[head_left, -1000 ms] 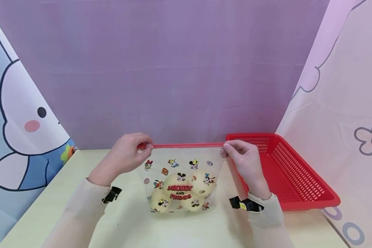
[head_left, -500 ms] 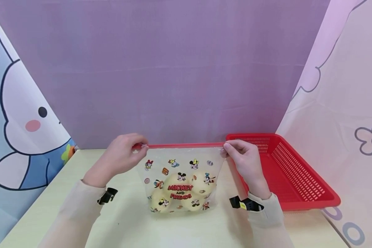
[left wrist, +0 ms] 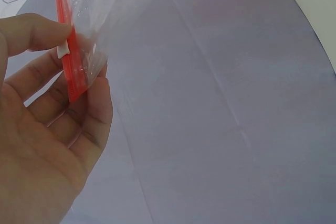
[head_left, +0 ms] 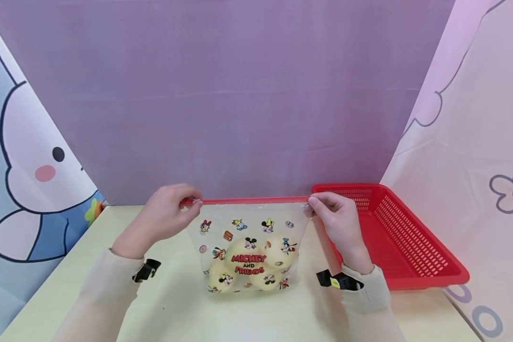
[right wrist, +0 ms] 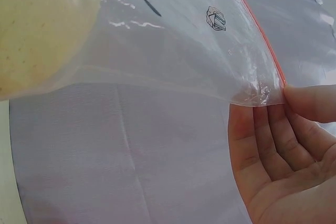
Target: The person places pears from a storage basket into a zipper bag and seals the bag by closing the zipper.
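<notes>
A clear zipper bag (head_left: 250, 259) printed with cartoon figures and red lettering hangs between the hands, its red zip strip (head_left: 256, 200) along the top. Inside show several round, pale yellow things, one of them speckled (right wrist: 42, 30) in the right wrist view. My left hand (head_left: 162, 213) pinches the bag's top left corner. In the left wrist view its thumb lies on a small white slider (left wrist: 63, 50) at the strip's end. With thumb and fingers, my right hand (head_left: 337, 223) pinches the top right corner, where the strip ends at the thumb (right wrist: 310, 103).
To the right of the bag sits a red plastic basket (head_left: 410, 251) with slotted sides, near the right forearm. All of this is on a pale table (head_left: 188, 318), with a purple backdrop (head_left: 239, 104) behind and printed cloth at both sides.
My left hand has slid a little to the left along the zip strip, and more of the red strip shows at that end. My right hand and the bag have hardly moved.
</notes>
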Available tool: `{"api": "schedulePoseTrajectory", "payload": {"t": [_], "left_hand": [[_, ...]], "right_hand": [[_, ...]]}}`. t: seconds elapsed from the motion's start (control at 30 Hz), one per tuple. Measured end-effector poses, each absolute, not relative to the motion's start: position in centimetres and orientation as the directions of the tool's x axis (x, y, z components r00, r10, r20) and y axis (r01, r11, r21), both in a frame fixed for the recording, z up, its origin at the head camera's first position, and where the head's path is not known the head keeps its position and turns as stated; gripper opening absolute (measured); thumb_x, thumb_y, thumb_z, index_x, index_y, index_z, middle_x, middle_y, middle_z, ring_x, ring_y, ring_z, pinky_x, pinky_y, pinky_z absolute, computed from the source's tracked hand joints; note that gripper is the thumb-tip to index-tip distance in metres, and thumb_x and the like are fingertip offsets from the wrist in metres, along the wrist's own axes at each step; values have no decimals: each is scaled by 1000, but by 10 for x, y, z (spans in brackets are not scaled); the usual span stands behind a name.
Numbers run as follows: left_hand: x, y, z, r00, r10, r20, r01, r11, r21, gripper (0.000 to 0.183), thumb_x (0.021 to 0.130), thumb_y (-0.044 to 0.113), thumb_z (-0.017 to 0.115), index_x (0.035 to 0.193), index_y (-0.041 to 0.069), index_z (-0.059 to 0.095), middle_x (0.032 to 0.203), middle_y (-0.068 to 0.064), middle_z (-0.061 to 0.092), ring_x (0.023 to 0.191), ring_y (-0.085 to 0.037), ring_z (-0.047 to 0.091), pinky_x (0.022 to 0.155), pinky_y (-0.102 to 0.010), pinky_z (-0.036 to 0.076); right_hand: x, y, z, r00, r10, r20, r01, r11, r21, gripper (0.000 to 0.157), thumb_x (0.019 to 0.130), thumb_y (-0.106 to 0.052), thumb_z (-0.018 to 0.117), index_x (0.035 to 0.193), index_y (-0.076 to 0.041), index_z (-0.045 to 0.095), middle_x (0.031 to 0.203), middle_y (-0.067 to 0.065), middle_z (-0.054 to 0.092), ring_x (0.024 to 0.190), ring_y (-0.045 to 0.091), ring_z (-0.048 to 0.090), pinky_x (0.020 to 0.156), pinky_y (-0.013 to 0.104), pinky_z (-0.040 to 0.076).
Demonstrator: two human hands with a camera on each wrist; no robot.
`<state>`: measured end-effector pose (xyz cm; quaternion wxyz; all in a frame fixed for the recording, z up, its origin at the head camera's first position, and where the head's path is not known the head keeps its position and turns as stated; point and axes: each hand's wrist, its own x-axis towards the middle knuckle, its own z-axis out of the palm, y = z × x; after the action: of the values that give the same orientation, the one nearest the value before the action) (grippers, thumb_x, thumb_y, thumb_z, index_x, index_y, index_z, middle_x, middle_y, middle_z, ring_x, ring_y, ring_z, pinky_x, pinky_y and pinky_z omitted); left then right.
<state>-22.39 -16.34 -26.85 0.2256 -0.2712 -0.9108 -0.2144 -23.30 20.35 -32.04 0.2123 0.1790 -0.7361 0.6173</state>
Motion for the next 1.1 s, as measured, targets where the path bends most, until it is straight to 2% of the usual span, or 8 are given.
{"api": "schedulePoseTrajectory", "payload": {"t": [0.33, 0.7, 1.1], "left_hand": [[-224, -168, -270, -736, 401, 546, 605, 751, 264, 11, 91, 3, 65, 94, 5, 75, 91, -4, 71, 75, -16, 59, 66, -36, 52], [-222, -173, -271, -747, 390, 538, 589, 764, 264, 10, 92, 2, 65, 93, 6, 74, 88, -2, 68, 74, -15, 57, 67, -35, 53], [-220, -176, -271, -758, 379, 531, 570, 780, 258, 10, 91, 3, 65, 93, 6, 74, 85, -2, 67, 76, -19, 59, 67, -37, 53]], "right_hand": [[-234, 204, -321, -846, 2, 533, -525, 171, -834, 22, 99, -10, 67, 109, 9, 71, 90, 22, 73, 76, 14, 72, 78, 26, 60], [-235, 205, -322, -846, -1, 533, -524, 185, -831, 22, 99, -10, 67, 110, 9, 71, 88, 15, 74, 76, 14, 73, 77, 28, 61], [-234, 205, -323, -849, 5, 528, -517, 197, -833, 23, 99, -11, 67, 110, 9, 71, 88, 17, 73, 76, 15, 72, 78, 26, 60]]}}
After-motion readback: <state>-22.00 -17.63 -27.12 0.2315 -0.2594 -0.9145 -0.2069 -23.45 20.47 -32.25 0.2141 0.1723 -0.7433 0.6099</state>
